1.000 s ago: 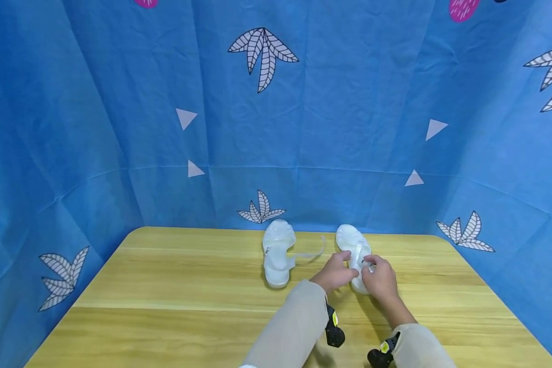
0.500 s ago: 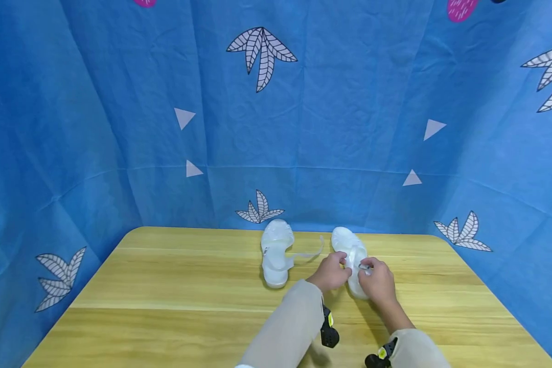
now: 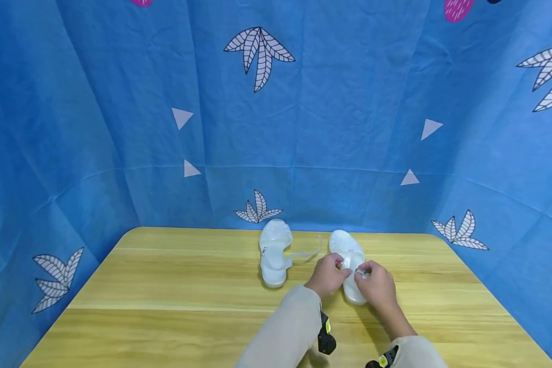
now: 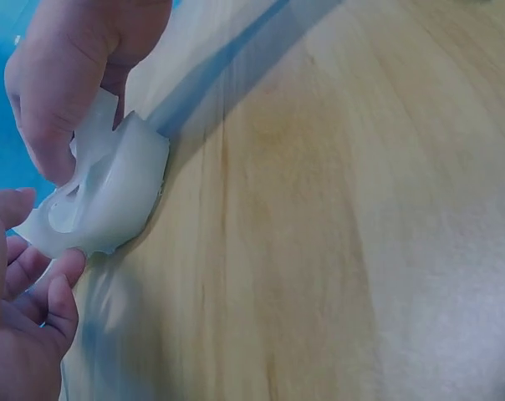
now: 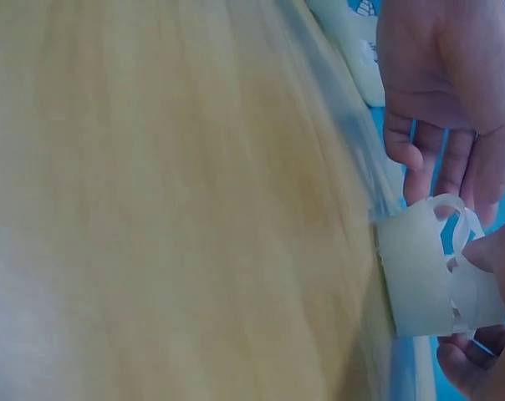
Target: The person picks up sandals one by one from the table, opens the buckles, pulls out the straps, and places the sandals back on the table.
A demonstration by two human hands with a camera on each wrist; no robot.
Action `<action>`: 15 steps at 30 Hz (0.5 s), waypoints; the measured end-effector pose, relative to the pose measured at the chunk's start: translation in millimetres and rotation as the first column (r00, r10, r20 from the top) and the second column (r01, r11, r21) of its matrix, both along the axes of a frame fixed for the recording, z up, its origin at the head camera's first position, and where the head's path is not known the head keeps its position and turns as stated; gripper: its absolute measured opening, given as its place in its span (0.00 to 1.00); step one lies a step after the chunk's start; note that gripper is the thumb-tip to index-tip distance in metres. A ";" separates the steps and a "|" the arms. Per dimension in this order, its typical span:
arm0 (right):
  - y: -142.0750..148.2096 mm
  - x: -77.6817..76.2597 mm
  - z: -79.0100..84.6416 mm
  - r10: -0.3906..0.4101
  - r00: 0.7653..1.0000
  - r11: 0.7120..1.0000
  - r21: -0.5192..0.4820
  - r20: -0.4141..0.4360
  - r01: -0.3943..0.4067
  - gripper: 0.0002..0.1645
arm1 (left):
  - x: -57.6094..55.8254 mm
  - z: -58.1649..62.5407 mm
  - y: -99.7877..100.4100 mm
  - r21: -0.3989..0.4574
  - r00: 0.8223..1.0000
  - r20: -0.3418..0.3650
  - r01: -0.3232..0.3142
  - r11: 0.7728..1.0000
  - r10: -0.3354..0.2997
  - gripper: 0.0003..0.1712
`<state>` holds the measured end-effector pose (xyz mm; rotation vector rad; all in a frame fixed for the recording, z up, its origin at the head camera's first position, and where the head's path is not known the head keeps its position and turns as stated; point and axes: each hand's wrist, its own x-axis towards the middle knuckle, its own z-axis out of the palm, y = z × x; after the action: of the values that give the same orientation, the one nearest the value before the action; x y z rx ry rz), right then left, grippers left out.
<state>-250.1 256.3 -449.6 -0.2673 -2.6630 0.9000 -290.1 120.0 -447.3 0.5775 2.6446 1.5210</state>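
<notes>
Two translucent white sandals lie toward the back of the wooden table. My hands are both at the right-hand sandal (image 3: pixel 342 241), which points away from me with its heel toward me. From its left side, the left hand (image 3: pixel 325 276) holds the strap area, thumb and fingers at the sandal's edge. On the other side the right hand (image 3: pixel 378 285) pinches the strap by a small metal buckle (image 3: pixel 361 272). In the right wrist view the sandal's heel (image 5: pixel 415 271) stands close to the right hand's fingers (image 5: pixel 497 251). Fingers partly hide the strap.
The left-hand sandal (image 3: pixel 276 235) lies apart, its loose strap (image 3: pixel 305 254) stretched out to the right. A blue patterned curtain (image 3: pixel 276 128) hangs behind and beside the wooden table (image 3: pixel 165 291). Each wrist carries a small black camera (image 3: pixel 326 340).
The right-hand sandal has slid slightly toward me and a little to the left, with both hands moving along with it. The left-hand sandal stays in place.
</notes>
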 end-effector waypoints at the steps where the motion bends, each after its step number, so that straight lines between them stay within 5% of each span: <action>1: -0.6 0.7 -0.7 -0.003 1.000 1.000 0.005 -0.004 0.003 0.13 | 0.9 -0.1 -0.8 0.004 1.000 -0.001 -0.001 1.000 0.001 0.18; 15: -6.1 16.3 -2.1 -0.017 0.999 1.000 -0.017 -0.038 0.017 0.13 | 5.0 -8.5 -7.5 0.003 0.998 -0.061 -0.013 1.000 0.013 0.11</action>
<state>-233.8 250.2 -451.6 -0.2733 -2.6157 0.9132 -285.0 112.5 -455.9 0.6182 2.6971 1.5342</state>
